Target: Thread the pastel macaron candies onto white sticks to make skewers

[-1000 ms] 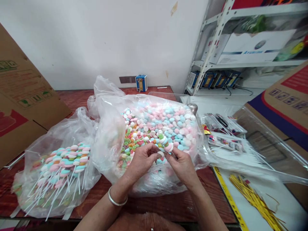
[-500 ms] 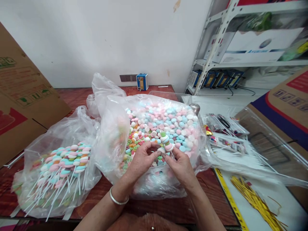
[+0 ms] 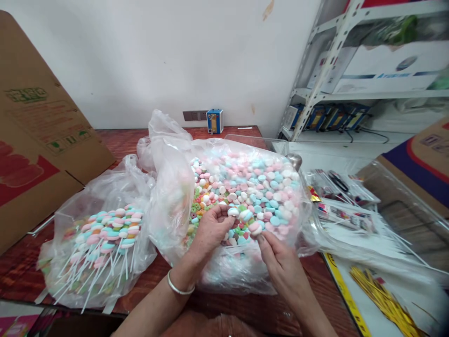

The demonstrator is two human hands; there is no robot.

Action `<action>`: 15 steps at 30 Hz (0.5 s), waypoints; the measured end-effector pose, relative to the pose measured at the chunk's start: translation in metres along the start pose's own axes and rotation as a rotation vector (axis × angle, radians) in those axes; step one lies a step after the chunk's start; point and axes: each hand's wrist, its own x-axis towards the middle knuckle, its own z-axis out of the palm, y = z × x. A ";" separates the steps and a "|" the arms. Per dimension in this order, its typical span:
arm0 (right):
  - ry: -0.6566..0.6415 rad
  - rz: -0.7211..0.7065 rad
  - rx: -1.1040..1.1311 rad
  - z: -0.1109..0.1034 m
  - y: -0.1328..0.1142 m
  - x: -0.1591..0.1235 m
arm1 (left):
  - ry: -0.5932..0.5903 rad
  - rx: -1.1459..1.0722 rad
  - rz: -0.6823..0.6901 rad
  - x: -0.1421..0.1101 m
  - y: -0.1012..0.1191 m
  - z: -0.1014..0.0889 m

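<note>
Obliquely, candy stack (image 3: 247,216) points far-left (right hand (image 3: 279,258) pinching).

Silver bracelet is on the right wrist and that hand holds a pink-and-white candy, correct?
No: the head view shows the silver bracelet on the wrist of the left hand. The right hand does hold a pink-and-white candy.

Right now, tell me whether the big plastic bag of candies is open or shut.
The bag is open: it gapes around bare candies by the left hand.
</note>
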 end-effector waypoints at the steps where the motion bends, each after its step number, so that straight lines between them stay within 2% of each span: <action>1: -0.032 -0.001 -0.021 -0.002 -0.003 -0.007 | 0.027 -0.002 0.019 0.002 -0.001 -0.001; 6: -0.099 0.015 -0.063 -0.001 -0.009 -0.026 | 0.059 0.034 0.088 0.008 -0.007 -0.005; 15: -0.124 0.052 -0.028 0.005 -0.009 -0.025 | 0.055 0.057 0.133 0.005 -0.005 -0.005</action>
